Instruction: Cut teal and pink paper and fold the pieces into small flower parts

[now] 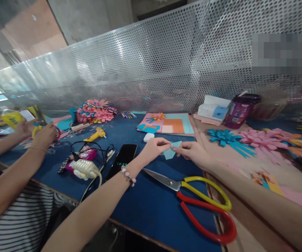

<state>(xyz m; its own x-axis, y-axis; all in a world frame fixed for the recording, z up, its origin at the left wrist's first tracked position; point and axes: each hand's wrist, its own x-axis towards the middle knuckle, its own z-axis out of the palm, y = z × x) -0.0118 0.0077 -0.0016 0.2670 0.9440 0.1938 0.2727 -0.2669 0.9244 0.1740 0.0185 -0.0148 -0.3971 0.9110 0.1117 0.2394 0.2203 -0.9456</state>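
Observation:
My left hand (153, 147) and my right hand (193, 153) meet over the blue table (151, 206), both pinching a small light-blue piece of paper (171, 151) between fingertips. A bead bracelet (128, 175) sits on my left wrist. Large scissors (200, 199) with red and yellow handles lie closed on the table just below my hands. A black phone (123, 160) with a lit screen lies beside my left forearm.
A person in a striped shirt (22, 217) works at the left with scissors (44, 129). Nearby are a yellow glue gun (96, 134), a power strip with cables (85, 168), coloured paper sheets (170, 124), paper flowers (95, 111) (261, 140), a tissue box (214, 109), a purple tub (239, 111) and a perforated metal screen (166, 59).

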